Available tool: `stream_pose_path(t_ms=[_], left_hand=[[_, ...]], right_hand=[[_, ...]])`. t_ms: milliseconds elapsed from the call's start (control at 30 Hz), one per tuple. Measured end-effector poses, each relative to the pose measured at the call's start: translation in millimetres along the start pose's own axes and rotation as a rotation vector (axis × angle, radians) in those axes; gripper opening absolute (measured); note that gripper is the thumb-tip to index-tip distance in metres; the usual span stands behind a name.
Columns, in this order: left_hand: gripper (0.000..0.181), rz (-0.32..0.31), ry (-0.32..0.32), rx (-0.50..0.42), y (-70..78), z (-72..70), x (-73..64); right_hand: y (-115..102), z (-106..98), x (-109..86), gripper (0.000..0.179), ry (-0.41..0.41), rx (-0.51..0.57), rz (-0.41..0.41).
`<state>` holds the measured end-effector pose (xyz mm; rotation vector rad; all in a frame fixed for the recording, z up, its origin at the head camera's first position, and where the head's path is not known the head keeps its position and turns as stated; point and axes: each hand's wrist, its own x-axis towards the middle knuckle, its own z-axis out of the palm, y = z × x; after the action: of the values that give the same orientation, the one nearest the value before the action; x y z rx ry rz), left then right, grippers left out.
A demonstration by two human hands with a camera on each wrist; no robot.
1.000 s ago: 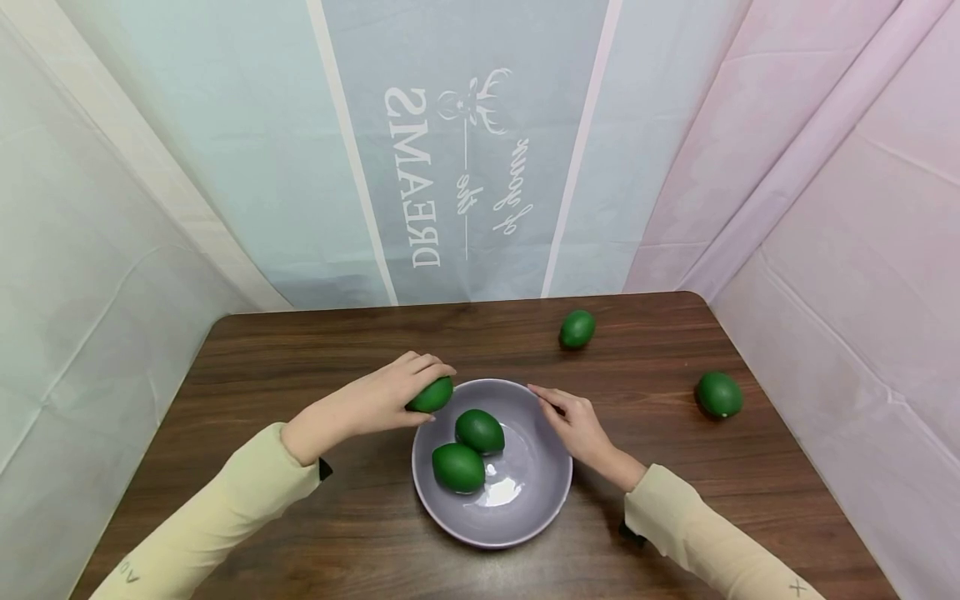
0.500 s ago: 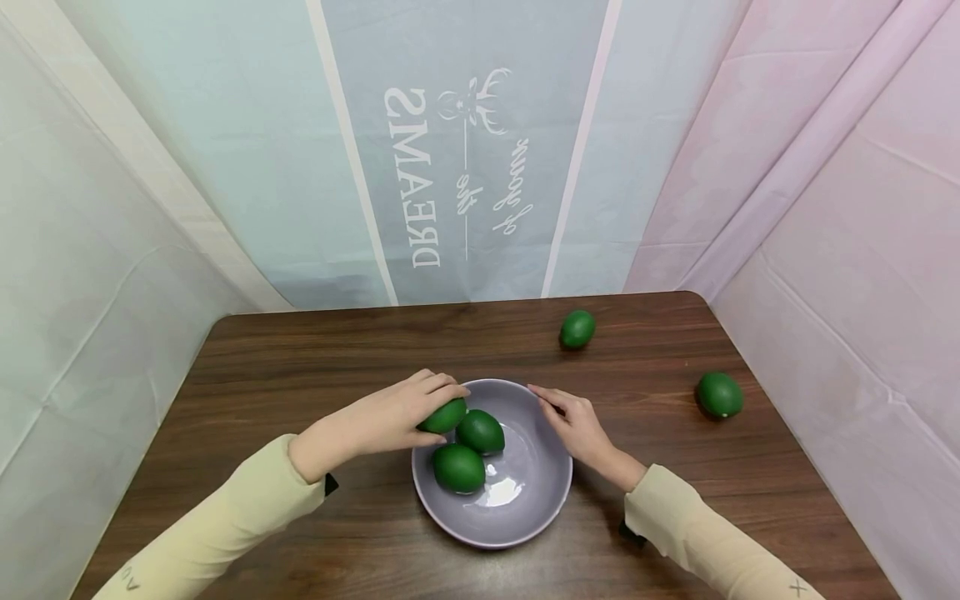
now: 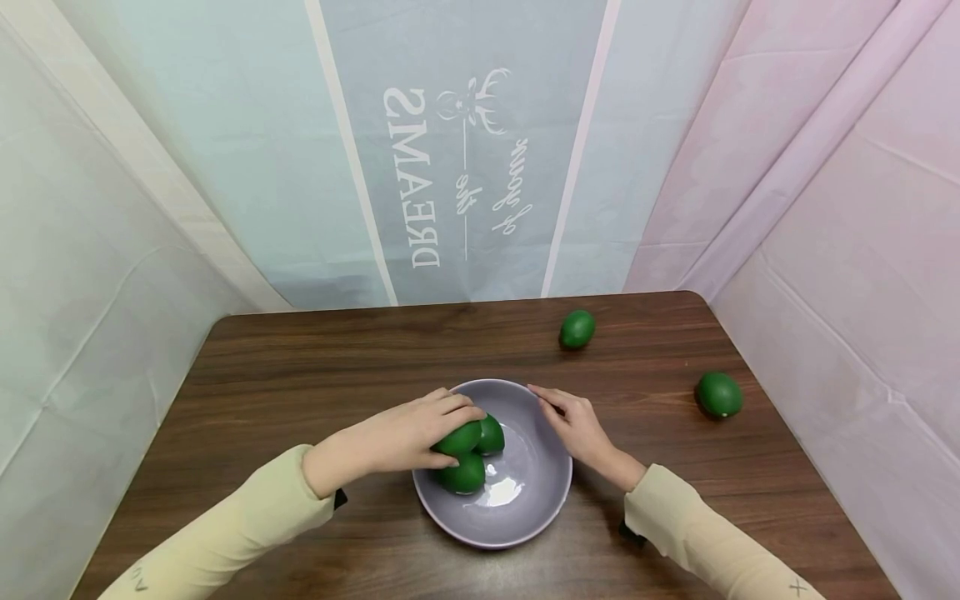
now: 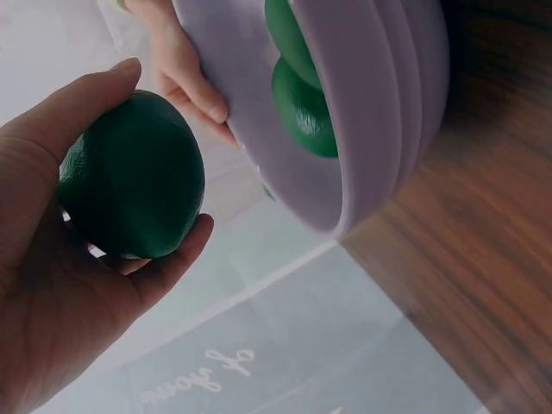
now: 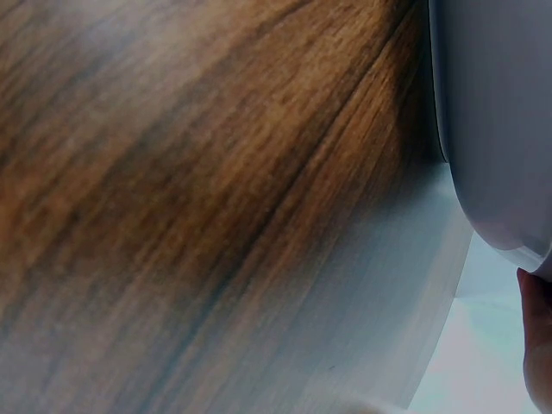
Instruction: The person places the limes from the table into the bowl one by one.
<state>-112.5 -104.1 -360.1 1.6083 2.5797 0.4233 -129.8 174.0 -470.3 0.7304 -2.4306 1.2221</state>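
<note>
Currently, fingers of the left hand curled round a green lime, held above a purple-grey bowl, two limes inside, right hand pinching its rim, two more limes well apart on the wood-grain surface

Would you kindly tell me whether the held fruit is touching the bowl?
Apart: the left wrist view shows a gap, with backdrop visible between the held fruit and the bowl.

Head view: my left hand hides part of the held lime, and together they block parts of both limes in the bowl. Right wrist cam: frame edge crops the bowl and my right hand; tabletop grain's partly blurred.
</note>
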Motion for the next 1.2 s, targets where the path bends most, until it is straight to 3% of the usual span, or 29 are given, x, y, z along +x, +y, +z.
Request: stream_pose_path(t_ms=[333, 867, 1200], left_hand=[[0.057, 0.033, -0.031, 0.03, 8.2, 12.0, 3.6], [0.061, 0.12, 0.001, 0.075, 20.0, 23.5, 13.9], [0.061, 0.117, -0.031, 0.076, 27.6, 31.2, 18.1]], right_hand=[[-3, -3, 0.8, 0.025, -0.06, 0.01, 0.065], [-1, -1, 0.4, 0.025, -0.04, 0.002, 0.039], [1, -1, -0.7, 0.025, -0.057, -0.007, 0.061]])
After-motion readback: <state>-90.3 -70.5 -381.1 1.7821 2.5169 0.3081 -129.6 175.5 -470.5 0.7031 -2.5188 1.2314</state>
